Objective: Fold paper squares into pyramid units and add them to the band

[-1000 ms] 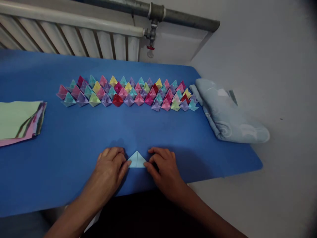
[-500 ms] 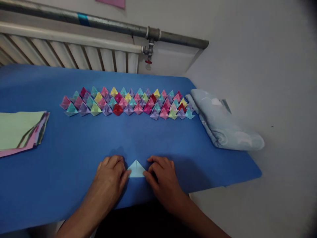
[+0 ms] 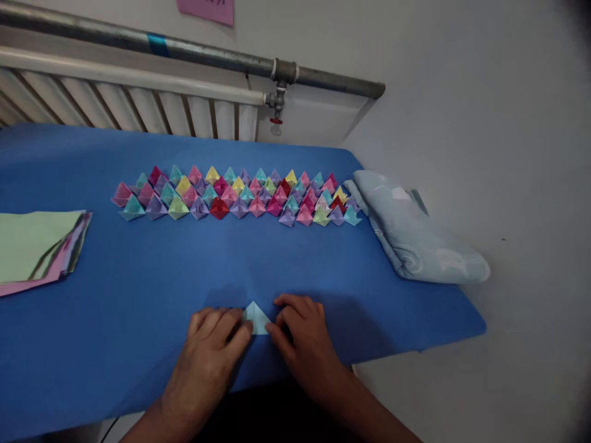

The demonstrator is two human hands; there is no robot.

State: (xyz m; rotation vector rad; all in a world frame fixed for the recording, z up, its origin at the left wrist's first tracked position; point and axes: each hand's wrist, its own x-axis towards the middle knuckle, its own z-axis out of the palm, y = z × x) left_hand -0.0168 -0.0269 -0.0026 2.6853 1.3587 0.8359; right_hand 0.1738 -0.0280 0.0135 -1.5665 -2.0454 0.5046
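Pale blue paper triangle (image 3: pixel 259 321) lies by the near edge of the worktop (image 3: pixel 152 277), folded and creased, though still flat, unlike the paper pieces (image 3: pixel 219 207) standing in rows beyond. My left hand (image 3: pixel 212 346) pinches its left corner; my right hand (image 3: pixel 301 337), partly spread, thumbs its right.

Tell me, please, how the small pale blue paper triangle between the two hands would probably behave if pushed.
The paper triangle looks small and thin, so it is probably very light. Its straight edges and centre line suggest folding, which may make it fairly stiff. Lying flat on the table, it seems unlikely to roll.
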